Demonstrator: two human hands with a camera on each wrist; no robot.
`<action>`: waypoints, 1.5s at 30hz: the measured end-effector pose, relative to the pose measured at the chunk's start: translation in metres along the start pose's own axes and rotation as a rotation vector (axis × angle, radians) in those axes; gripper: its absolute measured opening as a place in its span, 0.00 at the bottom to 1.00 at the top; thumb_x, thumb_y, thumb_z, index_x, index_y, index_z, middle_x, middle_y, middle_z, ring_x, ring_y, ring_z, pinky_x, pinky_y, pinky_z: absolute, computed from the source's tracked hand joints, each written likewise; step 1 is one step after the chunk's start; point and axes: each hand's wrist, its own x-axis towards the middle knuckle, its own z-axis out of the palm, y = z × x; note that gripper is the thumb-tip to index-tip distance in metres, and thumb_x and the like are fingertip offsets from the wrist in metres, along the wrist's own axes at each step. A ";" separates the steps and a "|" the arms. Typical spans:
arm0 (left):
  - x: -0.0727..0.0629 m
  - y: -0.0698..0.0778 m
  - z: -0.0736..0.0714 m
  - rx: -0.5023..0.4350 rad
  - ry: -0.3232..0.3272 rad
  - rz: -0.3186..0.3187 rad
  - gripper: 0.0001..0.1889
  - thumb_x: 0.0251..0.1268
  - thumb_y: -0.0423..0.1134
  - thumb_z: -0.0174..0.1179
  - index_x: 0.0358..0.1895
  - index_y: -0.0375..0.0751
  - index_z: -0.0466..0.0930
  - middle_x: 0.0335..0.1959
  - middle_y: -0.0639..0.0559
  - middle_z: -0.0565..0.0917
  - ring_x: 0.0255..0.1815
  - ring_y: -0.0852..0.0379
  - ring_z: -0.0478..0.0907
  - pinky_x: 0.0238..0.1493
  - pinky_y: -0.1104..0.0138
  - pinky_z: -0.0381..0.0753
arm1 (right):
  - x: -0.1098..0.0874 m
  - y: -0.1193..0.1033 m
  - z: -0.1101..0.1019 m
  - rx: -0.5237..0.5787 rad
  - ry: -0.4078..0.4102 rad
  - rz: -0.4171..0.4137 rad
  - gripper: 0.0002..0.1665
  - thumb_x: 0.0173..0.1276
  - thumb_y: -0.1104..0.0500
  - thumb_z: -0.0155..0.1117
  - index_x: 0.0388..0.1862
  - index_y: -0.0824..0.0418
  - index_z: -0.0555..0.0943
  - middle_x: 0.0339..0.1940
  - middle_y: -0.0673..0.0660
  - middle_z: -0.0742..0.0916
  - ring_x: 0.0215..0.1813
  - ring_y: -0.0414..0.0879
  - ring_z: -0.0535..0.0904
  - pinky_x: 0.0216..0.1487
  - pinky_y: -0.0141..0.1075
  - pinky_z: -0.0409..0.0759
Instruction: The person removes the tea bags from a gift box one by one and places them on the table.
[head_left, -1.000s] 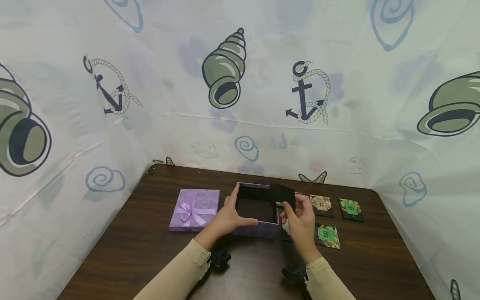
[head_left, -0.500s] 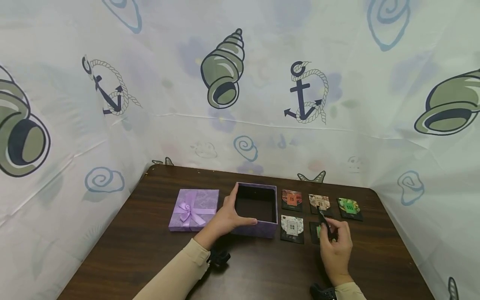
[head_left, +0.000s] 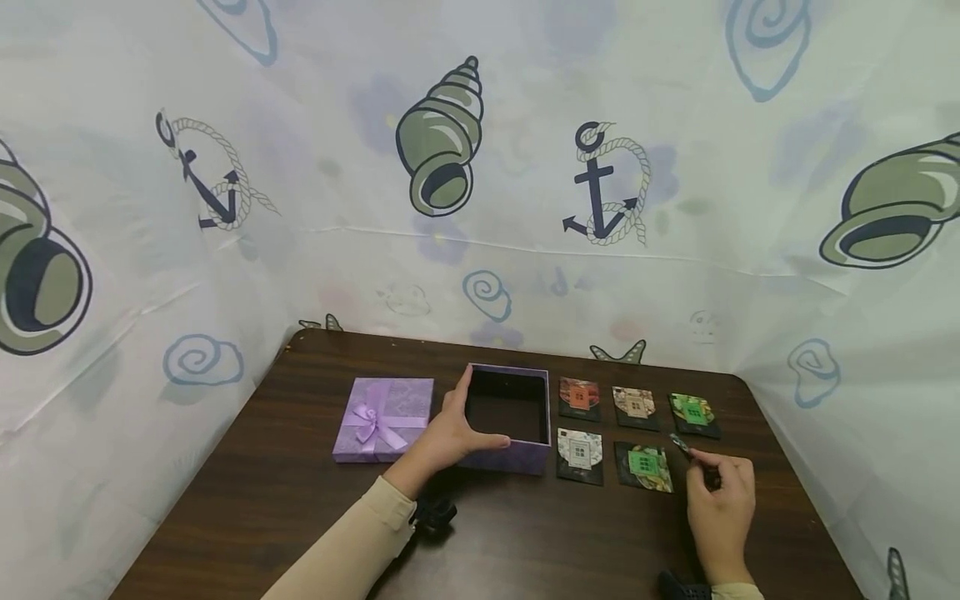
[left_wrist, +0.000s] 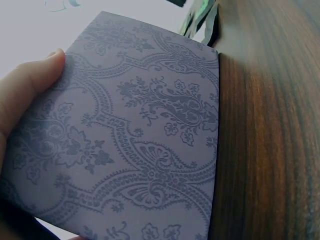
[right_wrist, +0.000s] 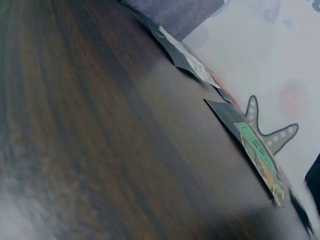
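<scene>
My left hand (head_left: pixel 444 436) grips the near left corner of an open purple gift box (head_left: pixel 517 458), with the thumb along the front wall and the fingers at the left side. In the left wrist view that thumb lies against the paisley-patterned box wall (left_wrist: pixel 145 115). The visible inside of the box is dark. Out to the right, my right hand (head_left: pixel 722 504) pinches a dark flat packet (head_left: pixel 680 445) seen nearly edge-on. Left of this hand lies a green-labelled packet (head_left: pixel 643 467), seen at a low angle in the right wrist view.
The purple lid (head_left: pixel 416 404) with its ribbon bow (head_left: pixel 371 423) lies left of the box. Right of the box lie a white packet (head_left: pixel 580 455), a red one (head_left: pixel 579 398), a beige one (head_left: pixel 635 407) and another green one (head_left: pixel 693 413). A printed cloth (head_left: pixel 525 167) hangs behind the table.
My right hand has moved from the box's right rim, past the packets, to the far right, holding the dark packet. The left hand has stayed on the box.
</scene>
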 end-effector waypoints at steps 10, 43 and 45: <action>0.002 0.000 -0.005 0.014 -0.003 -0.001 0.77 0.47 0.65 0.86 0.92 0.67 0.32 0.91 0.31 0.44 0.80 0.21 0.67 0.73 0.28 0.72 | 0.005 0.008 0.005 -0.181 -0.273 0.189 0.14 0.67 0.70 0.68 0.50 0.64 0.92 0.49 0.65 0.80 0.51 0.60 0.72 0.48 0.49 0.66; 0.002 0.002 0.002 -0.004 0.013 -0.016 0.78 0.44 0.67 0.86 0.91 0.71 0.33 0.93 0.43 0.46 0.91 0.31 0.47 0.80 0.28 0.61 | 0.009 0.023 -0.005 -0.269 -0.388 0.213 0.24 0.73 0.61 0.75 0.63 0.69 0.84 0.61 0.77 0.71 0.64 0.75 0.61 0.63 0.68 0.59; 0.002 0.002 0.002 -0.007 0.015 -0.021 0.78 0.44 0.68 0.86 0.91 0.73 0.32 0.93 0.46 0.47 0.91 0.32 0.50 0.80 0.30 0.62 | 0.008 0.023 -0.004 -0.263 -0.380 0.208 0.22 0.72 0.62 0.76 0.61 0.69 0.85 0.60 0.76 0.72 0.63 0.75 0.61 0.63 0.67 0.59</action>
